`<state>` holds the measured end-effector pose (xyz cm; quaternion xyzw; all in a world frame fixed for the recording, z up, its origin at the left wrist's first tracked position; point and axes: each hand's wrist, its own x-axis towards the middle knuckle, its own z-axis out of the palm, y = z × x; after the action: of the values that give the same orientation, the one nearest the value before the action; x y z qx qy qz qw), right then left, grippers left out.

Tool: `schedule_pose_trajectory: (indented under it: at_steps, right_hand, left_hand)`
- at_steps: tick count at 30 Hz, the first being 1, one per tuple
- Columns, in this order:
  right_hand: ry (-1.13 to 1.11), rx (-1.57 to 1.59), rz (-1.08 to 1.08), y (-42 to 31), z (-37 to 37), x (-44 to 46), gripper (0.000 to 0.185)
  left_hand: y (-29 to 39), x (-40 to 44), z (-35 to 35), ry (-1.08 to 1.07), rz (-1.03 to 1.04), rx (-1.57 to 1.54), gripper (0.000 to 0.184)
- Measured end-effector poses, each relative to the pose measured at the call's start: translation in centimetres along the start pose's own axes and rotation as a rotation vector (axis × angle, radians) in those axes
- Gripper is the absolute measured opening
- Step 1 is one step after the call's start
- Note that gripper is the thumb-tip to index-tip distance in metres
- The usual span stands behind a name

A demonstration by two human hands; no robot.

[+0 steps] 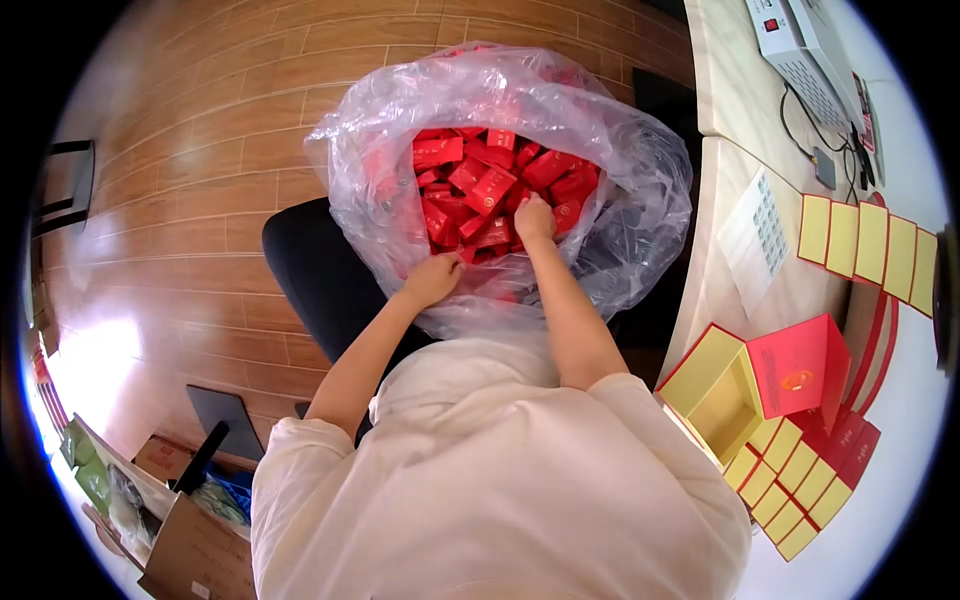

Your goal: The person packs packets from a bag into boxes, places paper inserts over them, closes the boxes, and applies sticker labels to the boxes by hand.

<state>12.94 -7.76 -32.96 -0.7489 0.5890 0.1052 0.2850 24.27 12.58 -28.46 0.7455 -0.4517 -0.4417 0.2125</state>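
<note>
A large clear plastic bag [370, 130] stands open in front of me, full of small red packets [490, 188]. My left hand [433, 280] is at the bag's near left edge, its fingers closed at the plastic and close to a red packet; what they pinch is too small to tell. Inside the opening, my right hand [535, 220] reaches among the packets at the near right, fingers curled down; whatever they hold is hidden.
A black chair [315, 270] is under and beside the bag. On the right-hand table [720, 220] are a label sheet [768, 232], an open red and yellow box [722, 400], small yellow boxes [790, 480] and a white machine [800, 60]. Cardboard boxes [200, 545] stand lower left.
</note>
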Motion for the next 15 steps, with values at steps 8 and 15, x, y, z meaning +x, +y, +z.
schedule_pose_trajectory:
  at_steps: [8,15]
  right_hand:
    - [0.194,0.905,-0.197,-1.3,-6.0,-6.7,0.038]
    - [0.277,0.933,-0.589,-4.8,-8.4,-15.1,0.038]
  left_hand:
    - [5.6,1.6,-1.9,-0.114,-0.365,-1.197,0.060]
    - [10.9,1.7,-4.4,-0.267,-0.205,-1.809,0.061]
